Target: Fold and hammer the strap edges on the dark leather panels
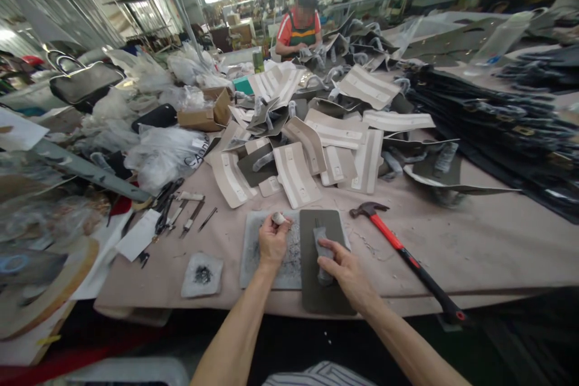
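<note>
My left hand point(272, 242) is raised over a grey slab point(253, 274) strewn with dark bits. Its fingers are closed on a small pale piece point(279, 218), whose kind I cannot make out. To the right, a dark olive panel point(312, 300) lies partly over the slab. A plastic-wrapped handle point(320, 234) sits on this panel, with two thin prongs at its far end. My right hand point(342, 262) grips the handle between thumb and fingers. Right of the panel rests a claw hammer point(393, 241) with a red and black handle.
Curved beige panels point(296, 175) with pale strips pile up beyond the slab. A small pad point(202, 275) bears dark bits at the left, near several hand tools point(193, 217). Black bags or straps point(493, 126) fill the right. A co-worker point(298, 27) sits at the far side.
</note>
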Motion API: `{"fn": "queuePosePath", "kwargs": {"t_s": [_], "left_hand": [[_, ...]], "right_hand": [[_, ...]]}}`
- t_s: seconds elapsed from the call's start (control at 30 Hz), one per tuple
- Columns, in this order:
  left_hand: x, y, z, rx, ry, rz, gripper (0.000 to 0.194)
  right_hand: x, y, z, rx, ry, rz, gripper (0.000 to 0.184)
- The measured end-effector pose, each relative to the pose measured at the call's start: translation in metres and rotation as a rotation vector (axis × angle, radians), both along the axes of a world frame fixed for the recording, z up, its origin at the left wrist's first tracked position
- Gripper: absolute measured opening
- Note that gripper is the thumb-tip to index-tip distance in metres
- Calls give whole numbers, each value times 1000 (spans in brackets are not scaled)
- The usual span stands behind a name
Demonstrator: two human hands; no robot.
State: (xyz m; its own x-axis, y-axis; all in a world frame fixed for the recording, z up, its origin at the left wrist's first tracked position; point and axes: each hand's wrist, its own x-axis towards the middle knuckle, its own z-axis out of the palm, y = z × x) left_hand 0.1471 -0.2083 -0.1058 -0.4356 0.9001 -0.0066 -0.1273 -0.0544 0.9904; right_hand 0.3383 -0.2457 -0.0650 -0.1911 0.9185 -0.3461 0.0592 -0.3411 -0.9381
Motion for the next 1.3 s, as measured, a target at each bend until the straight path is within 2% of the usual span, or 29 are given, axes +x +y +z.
{"fn": "queuePosePath", "kwargs": {"t_s": [0.1,0.2,0.27,0.37,0.5,0.63,0.73,0.83,0.9,0.97,1.03,1.17,1.23,1.3], "left_hand": [[13,11,10,32,-65,-84,27],[33,26,16,25,-98,-222,26],[44,34,15,1,-99,-271,26],[52,38,11,-18,-71,-290,26],[50,32,7,0,-38,-265,23],[46,25,4,-13,-18,-311,22],[45,24,1,-15,25,-335,19],[45,25,0,-17,65,-337,18],[45,26,1,-18,75,-340,19],[46,27,1,-16,76,-342,19],[46,27,2,-16,81,-344,18],[46,27,2,-27,92,-345,16],[46,27,1,-22,103,-348,15],[46,27,0,-14,124,-350,14]], "right_hand": [[1,-5,-13,-101,90,-48,61],[2,-5,-12,-196,102,-46,57],[1,-6,-11,-196,91,-57,55],[-1,-9,-14,-137,94,-94,56],[-6,-13,-19,-193,209,-104,65],[-11,-14,-16,-176,190,-86,71],[4,-9,-10,20,-33,-42,60],[44,3,-8,321,-470,-129,44],[81,11,-13,483,-798,-205,43],[116,15,-23,537,-1114,-192,45],[144,14,-35,501,-1317,-84,47],[171,10,-54,466,-1376,81,46],[173,13,-57,443,-1335,81,40],[170,18,-53,355,-1233,61,32]]}}
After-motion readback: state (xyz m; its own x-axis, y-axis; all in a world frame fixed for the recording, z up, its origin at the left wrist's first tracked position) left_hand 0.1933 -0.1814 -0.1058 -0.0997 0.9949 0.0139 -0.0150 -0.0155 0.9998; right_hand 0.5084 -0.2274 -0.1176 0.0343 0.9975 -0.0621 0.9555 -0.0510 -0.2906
